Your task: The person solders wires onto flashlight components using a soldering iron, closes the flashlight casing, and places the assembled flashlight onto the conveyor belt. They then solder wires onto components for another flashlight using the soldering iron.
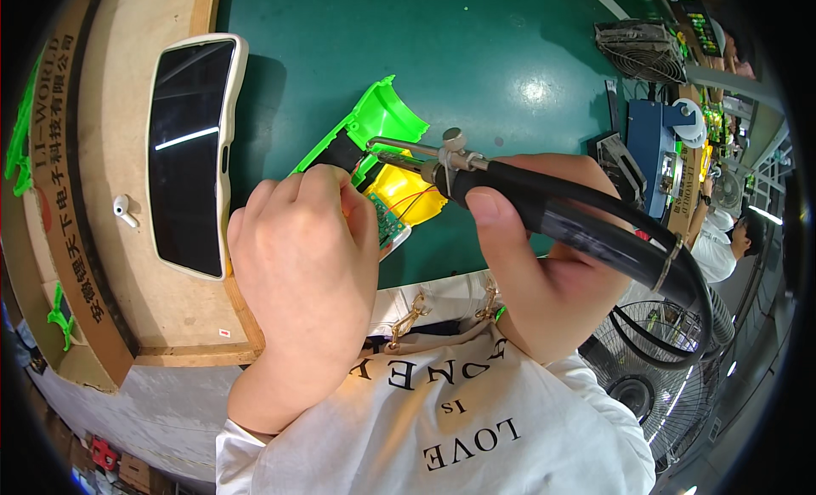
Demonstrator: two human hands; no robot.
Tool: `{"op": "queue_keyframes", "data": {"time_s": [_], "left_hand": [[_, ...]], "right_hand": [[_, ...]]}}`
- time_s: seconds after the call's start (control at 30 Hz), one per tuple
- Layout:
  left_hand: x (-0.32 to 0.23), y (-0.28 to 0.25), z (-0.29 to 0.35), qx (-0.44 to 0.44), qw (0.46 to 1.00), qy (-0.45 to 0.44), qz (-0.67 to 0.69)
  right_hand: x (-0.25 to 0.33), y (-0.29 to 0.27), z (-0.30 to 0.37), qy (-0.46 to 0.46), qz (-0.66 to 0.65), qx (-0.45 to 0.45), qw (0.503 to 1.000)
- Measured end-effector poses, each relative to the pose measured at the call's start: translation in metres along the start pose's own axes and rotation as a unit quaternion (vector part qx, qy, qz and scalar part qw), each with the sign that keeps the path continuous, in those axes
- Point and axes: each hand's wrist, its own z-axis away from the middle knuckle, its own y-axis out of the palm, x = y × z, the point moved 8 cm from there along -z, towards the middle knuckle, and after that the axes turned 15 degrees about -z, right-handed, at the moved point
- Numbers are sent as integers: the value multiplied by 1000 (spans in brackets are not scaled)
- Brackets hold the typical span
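My right hand point(552, 270) grips a black soldering iron point(518, 197) with a thin metal feed tube clamped along it. Its tip points left, over a small toy-like assembly at the middle of the bench. That assembly has a curved bright green plastic shell point(387, 116), a black part point(340, 155), a yellow plastic shell point(416, 189) and a green circuit board point(391, 224) with red and black wires. My left hand point(297, 248) is closed right at the assembly's near left side, close to the iron's tip; its fingertips and whatever they pinch are hidden.
A phone point(189, 155) in a pale case lies left, beside a white earbud point(126, 210). A cardboard box point(72, 206) borders the far left. Right of the green mat point(340, 44) stand a small fan point(642, 51) and a blue device point(650, 138); a large fan point(637, 393) and another person point(722, 248) are beyond.
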Motion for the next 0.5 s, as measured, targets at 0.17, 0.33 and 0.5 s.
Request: {"op": "queue_keyframes", "data": {"time_s": [0.17,0.33,0.5], "left_hand": [[0,1,0,-1,1000,-2,0],[-1,0,0,1,1000,1,2],[-1,0,1,1,1000,-1,2]], "right_hand": [[3,-6,2,-7,-19,-43,999],[4,-23,-3,-71,-30,-94,993],[6,-57,0,-106,53,-230,966]]}}
